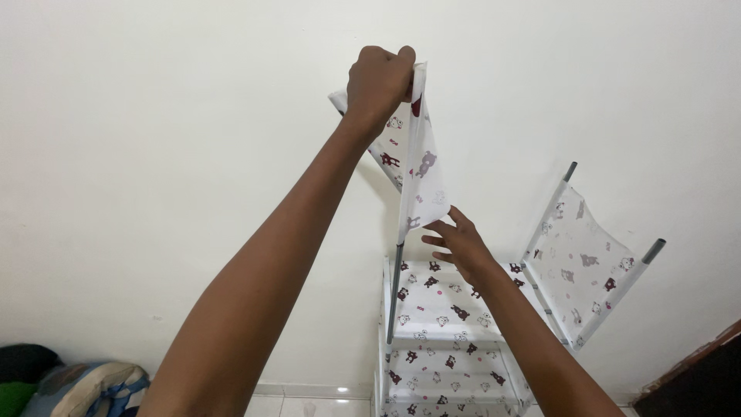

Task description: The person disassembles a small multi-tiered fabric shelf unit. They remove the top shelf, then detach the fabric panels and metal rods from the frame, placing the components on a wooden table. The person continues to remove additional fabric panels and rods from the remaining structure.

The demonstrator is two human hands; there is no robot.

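Our left hand [378, 77] has its fingers closed tight on the top corner of a white fabric panel [421, 166] printed with small bears, raised high before the white wall [154, 154]. Our right hand [459, 241] has its fingers spread open, the tips touching the panel's lower edge. A grey pole [397, 289] runs down from the panel into the fabric shelf rack [444, 340] below. A second printed panel [583, 266] leans right. Bundled cloth [77, 386] lies at lower left.
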